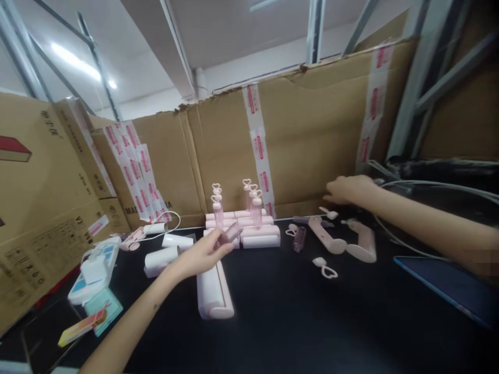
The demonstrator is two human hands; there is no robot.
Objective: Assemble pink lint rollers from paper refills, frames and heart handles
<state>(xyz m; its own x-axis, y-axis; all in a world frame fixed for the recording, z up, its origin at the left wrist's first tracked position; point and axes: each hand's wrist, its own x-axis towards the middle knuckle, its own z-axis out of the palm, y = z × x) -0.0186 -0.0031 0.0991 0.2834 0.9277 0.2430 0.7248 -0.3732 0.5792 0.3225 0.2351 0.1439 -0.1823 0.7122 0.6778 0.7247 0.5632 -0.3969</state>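
My left hand (pixel 205 253) is closed around a small clear pink tube (pixel 231 232), held just above a pink and white lint roller (pixel 214 291) lying on the black table (pixel 312 322). My right hand (pixel 346 189) reaches far back to the right, fingers bent, palm down, over small pink parts near a heart-shaped cap (pixel 329 213); whether it grips anything is hidden. Behind my left hand stands a stack of pink rollers (pixel 249 228) with upright tubes topped by heart loops (pixel 255 205).
Cardboard walls (pixel 312 135) close off the back and left. Two pink handles (pixel 343 241), a loose tube (pixel 299 239) and heart caps (pixel 325 267) lie in the middle. White rolls (pixel 163 254), a charger and cards sit left. A blue tablet (pixel 452 285) and cables lie right.
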